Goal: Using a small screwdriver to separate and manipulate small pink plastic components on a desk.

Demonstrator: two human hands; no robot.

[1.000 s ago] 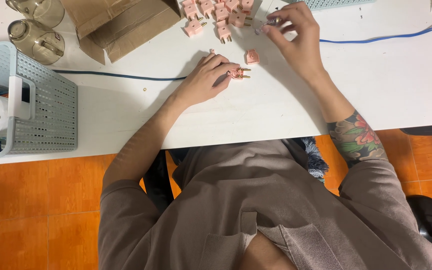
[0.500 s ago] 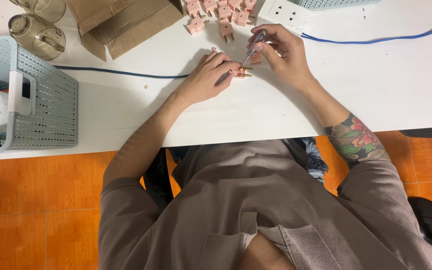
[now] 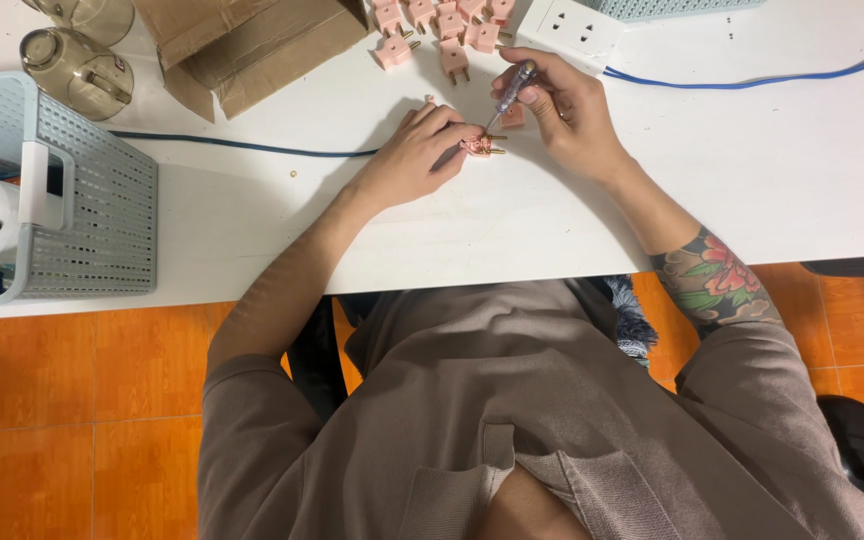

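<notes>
My left hand presses a small pink two-pin plug flat against the white table. My right hand grips a screwdriver with a clear handle, tilted, its tip down on the plug. A second small pink piece lies just beyond the plug, beside my right hand's fingers.
Several more pink plugs lie at the table's far edge beside a white power strip with a blue cable. Torn cardboard and two glass jars sit far left. A grey perforated basket stands at left.
My right hand came back from the pile of plugs with the screwdriver and brought its tip down onto the plug that my left hand kept in place.
</notes>
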